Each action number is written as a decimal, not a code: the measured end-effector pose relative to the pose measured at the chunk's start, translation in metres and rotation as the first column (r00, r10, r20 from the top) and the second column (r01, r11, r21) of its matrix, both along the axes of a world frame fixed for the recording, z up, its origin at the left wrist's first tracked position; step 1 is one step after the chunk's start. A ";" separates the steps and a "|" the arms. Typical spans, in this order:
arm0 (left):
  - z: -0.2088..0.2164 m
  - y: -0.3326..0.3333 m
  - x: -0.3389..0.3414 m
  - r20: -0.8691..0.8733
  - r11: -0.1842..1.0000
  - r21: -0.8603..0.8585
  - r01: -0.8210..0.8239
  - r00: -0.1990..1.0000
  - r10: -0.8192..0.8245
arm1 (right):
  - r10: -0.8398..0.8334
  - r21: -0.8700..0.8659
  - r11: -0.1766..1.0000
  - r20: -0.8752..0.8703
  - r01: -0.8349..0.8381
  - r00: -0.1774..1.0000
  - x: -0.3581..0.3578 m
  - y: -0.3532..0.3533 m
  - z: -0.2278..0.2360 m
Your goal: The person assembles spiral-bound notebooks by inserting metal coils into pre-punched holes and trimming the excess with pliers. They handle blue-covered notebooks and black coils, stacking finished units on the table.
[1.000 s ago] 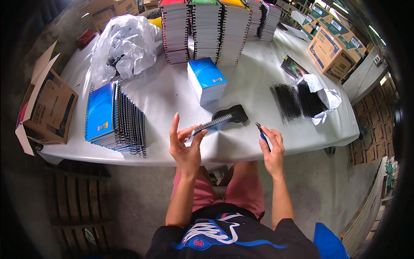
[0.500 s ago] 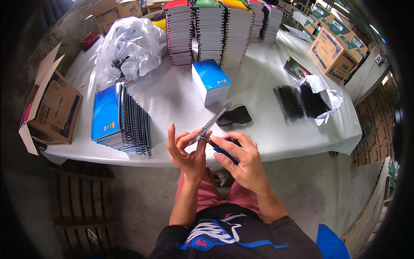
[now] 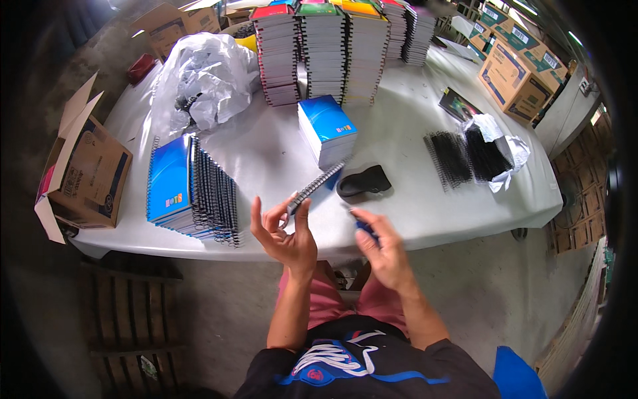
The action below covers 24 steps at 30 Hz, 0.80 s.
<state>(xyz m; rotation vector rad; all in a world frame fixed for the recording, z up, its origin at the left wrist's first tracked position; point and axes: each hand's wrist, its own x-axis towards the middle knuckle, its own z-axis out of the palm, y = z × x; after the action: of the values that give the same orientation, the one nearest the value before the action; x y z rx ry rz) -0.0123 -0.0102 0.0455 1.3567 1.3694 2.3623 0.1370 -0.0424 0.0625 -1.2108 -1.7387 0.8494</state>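
Observation:
Between the thumb and fingers of my left hand (image 3: 287, 233) is a spiral-bound notebook, seen nearly edge-on with its dark coil (image 3: 314, 189) slanting up and away. A bit of its blue cover (image 3: 334, 179) shows behind the coil. My right hand (image 3: 385, 249) is closed around blue-handled pliers (image 3: 367, 230), their tip apart from the coil. Just beyond lies a black, curved, pouch-like object (image 3: 364, 181). Behind it stands a block of blue-covered notebooks (image 3: 327, 126); no coil shows on its visible sides. To the left, blue spiral notebooks (image 3: 171, 179) are piled with coils facing right.
Loose black coils (image 3: 446, 159) lie at the right by more coils in white paper (image 3: 486, 153). Tall notebook stacks (image 3: 324, 56) stand at the back, beside a plastic bag (image 3: 203, 83). Cardboard boxes stand left (image 3: 93, 169) and right (image 3: 512, 76).
My right hand has drawn the pliers away from the coil, to the right and slightly nearer me. My left hand still holds the notebook, now tilted lower.

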 end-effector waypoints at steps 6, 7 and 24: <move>0.013 -0.005 -0.015 0.515 0.936 0.025 0.350 0.798 -0.312 | -0.413 0.209 0.886 0.764 0.415 0.496 0.071 0.033 -0.052; 0.016 -0.008 -0.016 0.538 0.926 0.035 0.376 0.773 -0.335 | -0.473 0.304 0.867 0.751 0.395 0.460 0.071 0.036 -0.056; 0.071 -0.058 -0.129 -0.075 0.916 0.029 -0.400 0.913 0.401 | 0.282 -0.085 0.841 -0.775 -0.535 0.566 -0.148 0.112 0.111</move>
<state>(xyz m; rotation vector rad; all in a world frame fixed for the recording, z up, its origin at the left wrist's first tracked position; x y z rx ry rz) -0.1412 -0.0687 0.1169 1.2867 1.8127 2.5862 -0.0111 0.0693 0.1739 -0.4546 -1.2054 1.6910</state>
